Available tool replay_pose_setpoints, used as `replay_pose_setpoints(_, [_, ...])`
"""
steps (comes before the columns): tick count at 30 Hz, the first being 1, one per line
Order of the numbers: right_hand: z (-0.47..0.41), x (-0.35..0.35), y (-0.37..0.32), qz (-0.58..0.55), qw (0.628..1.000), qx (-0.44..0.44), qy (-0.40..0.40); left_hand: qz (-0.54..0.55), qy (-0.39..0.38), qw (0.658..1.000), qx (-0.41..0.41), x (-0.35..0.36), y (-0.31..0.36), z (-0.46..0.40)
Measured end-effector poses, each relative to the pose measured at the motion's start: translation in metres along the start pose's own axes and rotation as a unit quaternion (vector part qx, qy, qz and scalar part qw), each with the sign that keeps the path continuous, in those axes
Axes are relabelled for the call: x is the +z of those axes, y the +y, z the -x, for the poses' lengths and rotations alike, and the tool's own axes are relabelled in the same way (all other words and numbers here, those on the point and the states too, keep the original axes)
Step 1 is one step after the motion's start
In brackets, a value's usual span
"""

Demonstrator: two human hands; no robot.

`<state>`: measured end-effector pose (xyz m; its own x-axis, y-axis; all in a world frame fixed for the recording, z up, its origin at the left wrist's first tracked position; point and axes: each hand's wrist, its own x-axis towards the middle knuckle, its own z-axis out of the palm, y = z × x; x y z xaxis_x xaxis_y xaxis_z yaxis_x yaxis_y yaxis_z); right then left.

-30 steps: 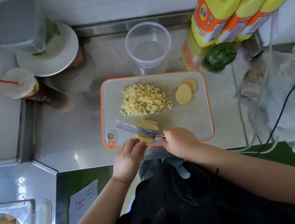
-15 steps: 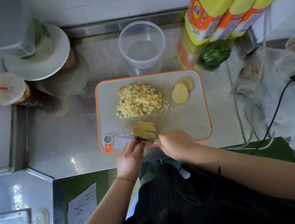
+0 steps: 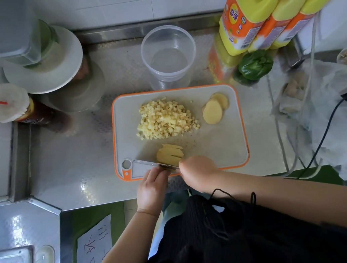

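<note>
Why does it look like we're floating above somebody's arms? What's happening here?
The camera sits on a person's head and looks down, so you see their own two arms. There's no machine, just hands. The right hand grips a knife, with its blade against some yellow strips on an orange-rimmed cutting board. The left hand has its fingertips by the blade. The board also has a pile of small cubes and two round slices. Behind it stand a clear tub and yellow bottles.

Cutting potato on the board [image 3: 221,144]
The right hand [image 3: 198,171] grips a knife [image 3: 148,163] whose blade lies against fanned potato strips [image 3: 170,154]. The left hand [image 3: 152,187] touches the blade's near side. Dice [image 3: 167,119] and rounds [image 3: 213,109] lie beyond.
</note>
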<state>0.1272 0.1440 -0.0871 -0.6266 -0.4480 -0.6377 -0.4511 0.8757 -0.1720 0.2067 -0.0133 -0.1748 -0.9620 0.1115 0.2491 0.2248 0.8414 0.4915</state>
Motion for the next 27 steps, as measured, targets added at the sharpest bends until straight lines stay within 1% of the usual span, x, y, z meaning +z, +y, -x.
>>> replay_pose_setpoints(3, [0.0, 0.005, 0.001, -0.005, 1.0, -0.001, 0.011, 0.01, 0.005, 1.0, 0.001, -0.002, 0.001, -0.001])
replay_pose_setpoints(8, [-0.003, 0.006, 0.007, -0.048, 0.998, 0.011, 0.042, -0.023, 0.0, 1.0, -0.008, -0.004, 0.002, -0.001])
replay_pose_setpoints(10, [-0.005, 0.003, 0.01, -0.079, 0.996, 0.028, 0.037, -0.021, 0.001, 1.0, -0.012, -0.005, 0.001, 0.0])
replay_pose_setpoints(12, [-0.005, 0.002, 0.01, -0.08, 0.996, 0.03, 0.04, -0.022, 0.0, 1.0, -0.012, -0.005, 0.001, 0.001])
replay_pose_setpoints(18, [0.0, 0.014, 0.006, -0.022, 0.997, -0.006, 0.073, -0.028, 0.007, 1.0, -0.008, -0.005, 0.004, -0.003])
replay_pose_setpoints(22, [0.005, 0.017, 0.008, -0.032, 0.995, -0.014, 0.092, -0.024, 0.005, 1.0, -0.002, -0.005, 0.003, -0.004])
replay_pose_setpoints(27, [0.014, 0.012, 0.01, -0.088, 0.988, -0.024, 0.124, -0.02, -0.014, 1.0, -0.017, -0.001, 0.002, -0.006])
